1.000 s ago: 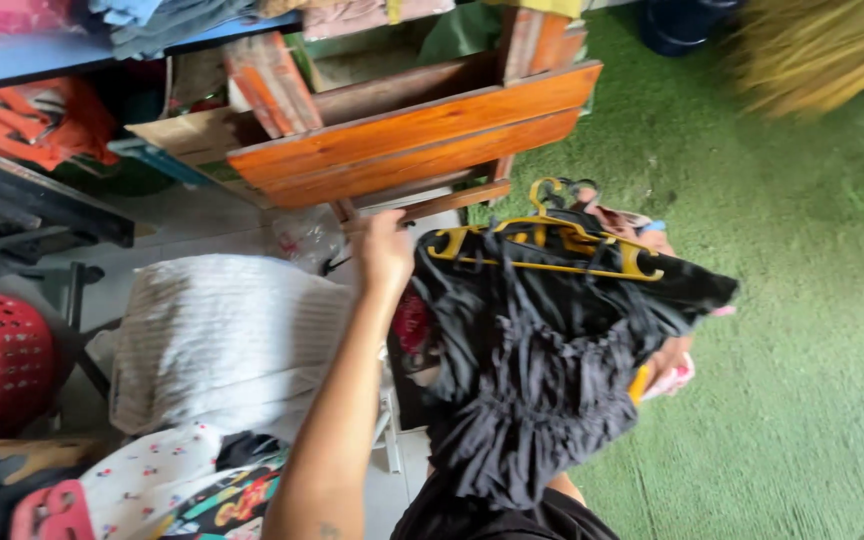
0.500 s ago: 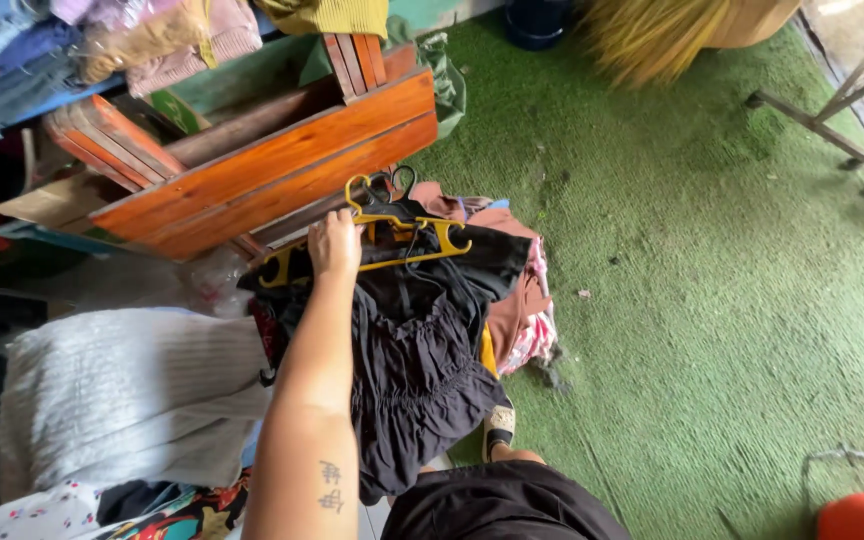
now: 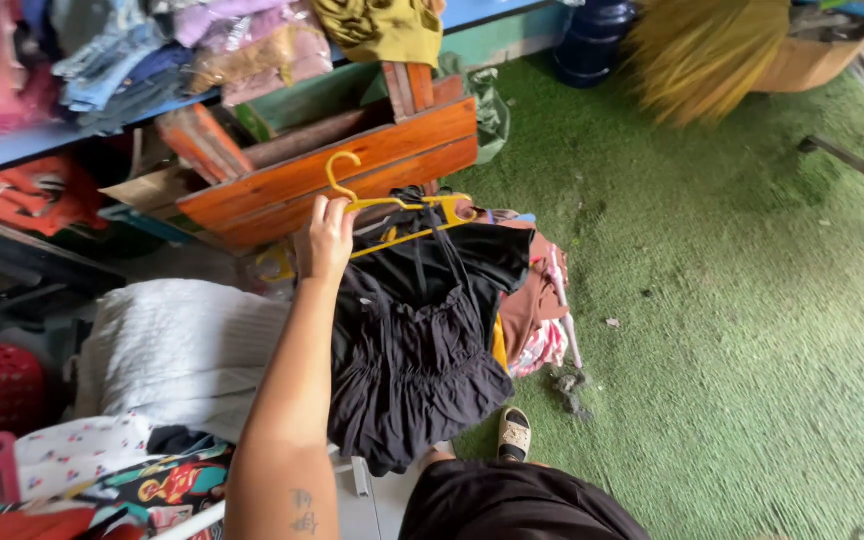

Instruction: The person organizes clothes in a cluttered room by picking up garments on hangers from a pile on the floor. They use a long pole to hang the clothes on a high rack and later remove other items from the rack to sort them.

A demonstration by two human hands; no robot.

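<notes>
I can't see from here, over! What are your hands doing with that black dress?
Left hand grips yellow hanger, black dress hanging from it. Right hand out of view. Pinkish clothes bunched right behind the dress, white bundle beside the arm.

A hand (image 3: 329, 238) is gripping a hanger (image 3: 392, 205), and a dress (image 3: 417, 330) is hanging below it. Wooden planks (image 3: 342, 175) are leaning behind them, under a shelf of folded clothes (image 3: 152, 55). A knitted bundle (image 3: 177, 350) is lying to the left, artificial turf (image 3: 732, 300) is spreading to the right, and a sandalled foot (image 3: 515, 432) is standing beneath the dress.

No packages, labels, signs or screens in view.
</notes>
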